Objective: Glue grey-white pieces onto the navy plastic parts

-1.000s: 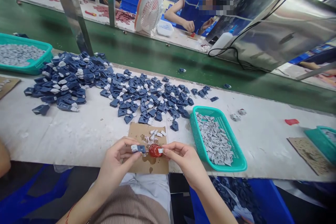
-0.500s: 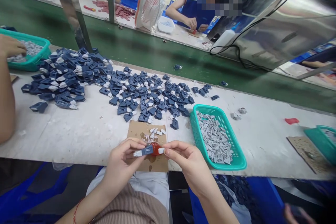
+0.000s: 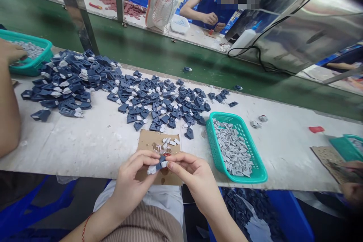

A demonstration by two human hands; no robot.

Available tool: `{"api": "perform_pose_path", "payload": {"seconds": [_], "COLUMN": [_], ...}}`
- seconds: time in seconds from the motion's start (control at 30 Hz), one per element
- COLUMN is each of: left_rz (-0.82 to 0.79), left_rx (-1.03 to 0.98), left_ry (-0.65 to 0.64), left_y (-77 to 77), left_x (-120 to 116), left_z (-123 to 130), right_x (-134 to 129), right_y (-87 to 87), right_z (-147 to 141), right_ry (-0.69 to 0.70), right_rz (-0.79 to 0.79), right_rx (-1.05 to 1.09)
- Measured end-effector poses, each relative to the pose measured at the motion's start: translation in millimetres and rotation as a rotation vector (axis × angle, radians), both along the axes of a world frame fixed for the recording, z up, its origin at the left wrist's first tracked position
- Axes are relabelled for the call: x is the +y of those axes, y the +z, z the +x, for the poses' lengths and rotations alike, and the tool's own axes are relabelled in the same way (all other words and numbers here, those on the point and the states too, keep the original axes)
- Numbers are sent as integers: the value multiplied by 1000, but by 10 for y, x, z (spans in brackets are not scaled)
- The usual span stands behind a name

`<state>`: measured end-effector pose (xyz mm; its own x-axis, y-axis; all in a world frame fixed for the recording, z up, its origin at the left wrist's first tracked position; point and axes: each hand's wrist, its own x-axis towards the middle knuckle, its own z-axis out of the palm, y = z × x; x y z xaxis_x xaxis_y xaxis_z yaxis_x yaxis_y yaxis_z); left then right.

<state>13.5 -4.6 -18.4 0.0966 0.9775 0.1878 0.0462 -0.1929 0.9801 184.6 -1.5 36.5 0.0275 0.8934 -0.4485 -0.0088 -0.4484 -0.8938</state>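
Note:
My left hand (image 3: pixel 134 174) pinches a dark blue moulded piece (image 3: pixel 160 161) with a whitish end that points to the lower left. My right hand (image 3: pixel 193 170) grips a small light grey piece (image 3: pixel 164 164) between thumb and fingertips, touching the right end of the blue piece. Both hands are over a brown cardboard sheet (image 3: pixel 144 141) at the table's front edge. Several small white pieces (image 3: pixel 171 142) lie on the cardboard beside wet spots. A red round thing (image 3: pixel 167 154) behind my fingers is mostly hidden.
A green basket (image 3: pixel 262 176) of grey pieces stands right of my hands. Heaps of blue pieces (image 3: pixel 76 79) cover the table's back left. Beyond runs a green belt (image 3: pixel 136 45). A co-worker's arm (image 3: pixel 8 102) reaches into another green basket (image 3: pixel 42 55) at left.
My hands have come together, bringing the grey piece from a small gap onto the blue piece's right end. Small loose blue pieces on the green belt have shifted left.

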Motion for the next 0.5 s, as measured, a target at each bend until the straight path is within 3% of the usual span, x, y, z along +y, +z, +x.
{"api": "perform_pose_path", "payload": {"seconds": [0.23, 0.5], "left_rz": [122, 308], "left_rx": [43, 44], "left_ry": [16, 41], "left_y": [-45, -32], "left_x": [-4, 11], "left_z": [-11, -26], "right_x": [-15, -44], "right_y": [23, 5], "right_z": [-95, -119], "right_ry": [-39, -51], "right_rz": [60, 20], "right_rx": [-32, 14]}}
